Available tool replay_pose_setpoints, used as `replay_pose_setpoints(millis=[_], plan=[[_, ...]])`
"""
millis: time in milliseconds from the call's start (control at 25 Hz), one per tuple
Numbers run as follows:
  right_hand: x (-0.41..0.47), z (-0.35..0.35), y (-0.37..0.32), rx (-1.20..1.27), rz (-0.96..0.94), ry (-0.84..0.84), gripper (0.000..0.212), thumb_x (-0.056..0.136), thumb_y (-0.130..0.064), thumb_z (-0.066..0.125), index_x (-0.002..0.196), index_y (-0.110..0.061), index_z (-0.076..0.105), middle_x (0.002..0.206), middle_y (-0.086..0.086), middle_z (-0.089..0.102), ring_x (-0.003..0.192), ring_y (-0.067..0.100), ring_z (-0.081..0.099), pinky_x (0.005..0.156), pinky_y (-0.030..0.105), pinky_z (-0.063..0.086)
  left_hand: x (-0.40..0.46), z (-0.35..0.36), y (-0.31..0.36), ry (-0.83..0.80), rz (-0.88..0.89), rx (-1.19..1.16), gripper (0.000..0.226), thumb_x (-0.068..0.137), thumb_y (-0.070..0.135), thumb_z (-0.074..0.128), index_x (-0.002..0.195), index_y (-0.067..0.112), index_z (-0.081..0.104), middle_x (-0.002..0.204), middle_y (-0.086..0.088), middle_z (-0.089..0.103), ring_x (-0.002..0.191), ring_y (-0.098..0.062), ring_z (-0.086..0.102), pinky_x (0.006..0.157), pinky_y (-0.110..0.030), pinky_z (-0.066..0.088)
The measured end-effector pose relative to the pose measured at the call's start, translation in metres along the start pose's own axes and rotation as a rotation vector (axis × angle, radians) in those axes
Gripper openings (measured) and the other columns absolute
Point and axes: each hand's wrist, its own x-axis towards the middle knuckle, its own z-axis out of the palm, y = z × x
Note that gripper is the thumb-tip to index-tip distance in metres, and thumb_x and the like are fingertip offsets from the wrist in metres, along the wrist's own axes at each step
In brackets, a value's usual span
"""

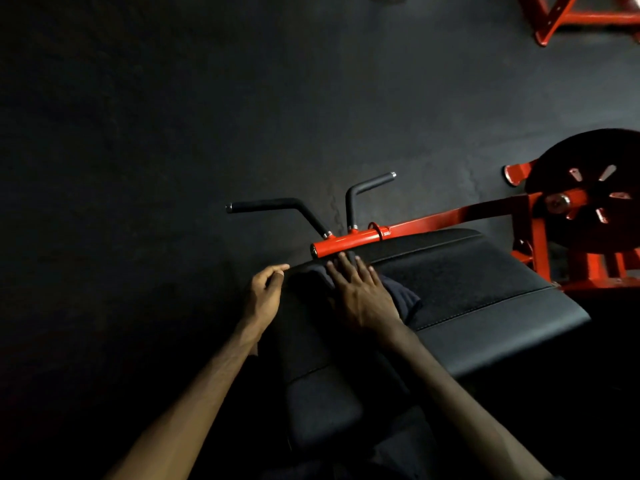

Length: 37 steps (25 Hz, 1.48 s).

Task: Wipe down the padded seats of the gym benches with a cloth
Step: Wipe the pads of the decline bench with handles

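Note:
A black padded bench seat (467, 299) runs from lower centre to the right. A dark cloth (401, 296) lies on the pad near its far left end. My right hand (360, 289) lies flat on the cloth with straight fingers, pressing it onto the pad. My left hand (265, 292) is at the pad's left edge, fingers loosely curled with the fingertips touching the rim; whether it pinches the edge is unclear in the dim light.
A red steel bar (349, 240) with two black handles (273, 207) sits just beyond the pad. A black weight plate (588, 192) on a red frame stands at the right. Another red frame (568, 15) is at the top right. Dark rubber floor (156, 133) surrounds the bench.

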Motion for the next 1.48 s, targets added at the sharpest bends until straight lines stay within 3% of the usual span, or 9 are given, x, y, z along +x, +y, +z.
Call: replay_pose_setpoints(millis=[280, 440, 680, 800, 960, 1120, 1240, 1360, 1480], plan=[[0.018, 0.002, -0.027, 0.001, 0.021, -0.027, 0.073, 0.109, -0.052, 0.037, 0.171, -0.023, 0.012, 0.179, 0.008, -0.001, 0.165, 0.033, -0.002, 0.132, 0.05, 0.005, 0.001, 0.003, 0.005, 0.013, -0.037, -0.108, 0.035, 0.09, 0.02, 0.049, 0.109, 0.008, 0.076, 0.11, -0.01, 0.075, 0.091, 0.015, 0.068, 0.093, -0.014, 0.049], [-0.029, 0.019, -0.034, -0.003, -0.15, -0.009, 0.09, 0.09, -0.062, 0.013, 0.17, -0.023, 0.017, 0.179, 0.008, 0.005, 0.165, 0.033, 0.003, 0.132, 0.048, 0.006, 0.001, 0.001, 0.002, -0.008, -0.049, -0.125, 0.045, 0.091, 0.021, 0.048, 0.117, -0.005, 0.074, 0.115, -0.011, 0.073, 0.094, 0.017, 0.067, 0.094, -0.01, 0.048], [0.026, 0.007, -0.039, 0.022, -0.034, -0.008, 0.072, 0.107, -0.05, 0.039, 0.17, -0.024, 0.015, 0.179, 0.006, 0.003, 0.165, 0.031, 0.0, 0.132, 0.049, 0.005, -0.003, 0.009, 0.013, 0.093, -0.135, -0.199, 0.031, 0.101, -0.008, 0.048, 0.101, 0.011, 0.072, 0.094, 0.005, 0.071, 0.08, 0.014, 0.069, 0.085, -0.01, 0.049], [0.012, 0.012, -0.017, -0.032, -0.202, -0.026, 0.073, 0.104, -0.054, 0.038, 0.169, -0.028, 0.019, 0.179, 0.001, 0.009, 0.165, 0.026, 0.006, 0.132, 0.046, 0.01, -0.001, 0.006, 0.009, 0.086, -0.106, -0.241, 0.028, 0.095, 0.018, 0.052, 0.105, 0.006, 0.075, 0.1, 0.0, 0.075, 0.087, 0.01, 0.071, 0.089, -0.012, 0.051], [0.053, -0.006, 0.017, -0.007, 0.036, 0.019, 0.069, 0.107, -0.049, 0.048, 0.167, -0.025, 0.026, 0.176, 0.007, 0.019, 0.164, 0.031, 0.013, 0.13, 0.049, 0.018, -0.001, 0.008, 0.009, 0.095, -0.137, -0.21, 0.034, 0.093, 0.025, 0.051, 0.106, 0.006, 0.076, 0.103, -0.004, 0.074, 0.087, 0.016, 0.067, 0.088, -0.008, 0.048], [0.037, 0.023, -0.04, -0.06, -0.153, -0.015, 0.069, 0.1, -0.05, 0.039, 0.162, -0.02, 0.039, 0.169, 0.012, 0.036, 0.158, 0.038, 0.03, 0.125, 0.05, 0.031, 0.0, 0.011, 0.014, 0.226, -0.267, -0.333, 0.031, 0.109, 0.022, 0.059, 0.082, 0.01, 0.068, 0.085, -0.004, 0.066, 0.072, -0.003, 0.061, 0.08, -0.028, 0.048], [0.059, 0.007, -0.022, -0.022, -0.15, 0.007, 0.065, 0.105, -0.048, 0.047, 0.163, -0.021, 0.038, 0.171, 0.009, 0.033, 0.158, 0.032, 0.03, 0.127, 0.046, 0.027, -0.002, 0.009, 0.022, 0.27, -0.319, -0.351, 0.037, 0.115, 0.022, 0.05, 0.101, -0.001, 0.076, 0.108, -0.012, 0.075, 0.098, -0.007, 0.069, 0.085, -0.015, 0.05], [0.067, 0.002, -0.011, -0.041, 0.052, 0.082, 0.073, 0.097, -0.057, 0.026, 0.157, -0.02, 0.045, 0.162, 0.011, 0.043, 0.15, 0.037, 0.039, 0.122, 0.05, 0.032, -0.008, 0.008, 0.027, 0.21, -0.304, -0.289, 0.057, 0.112, 0.048, 0.046, 0.115, 0.003, 0.08, 0.125, -0.016, 0.076, 0.12, -0.025, 0.067, 0.102, -0.028, 0.049], [0.055, 0.02, -0.061, -0.025, -0.114, 0.042, 0.085, 0.087, -0.06, 0.018, 0.154, -0.02, 0.05, 0.153, 0.014, 0.052, 0.143, 0.04, 0.047, 0.116, 0.05, 0.04, -0.013, 0.004, 0.045, 0.3, -0.414, -0.345, 0.048, 0.115, 0.034, 0.047, 0.132, -0.006, 0.069, 0.141, -0.025, 0.066, 0.137, -0.035, 0.059, 0.091, -0.013, 0.044]])
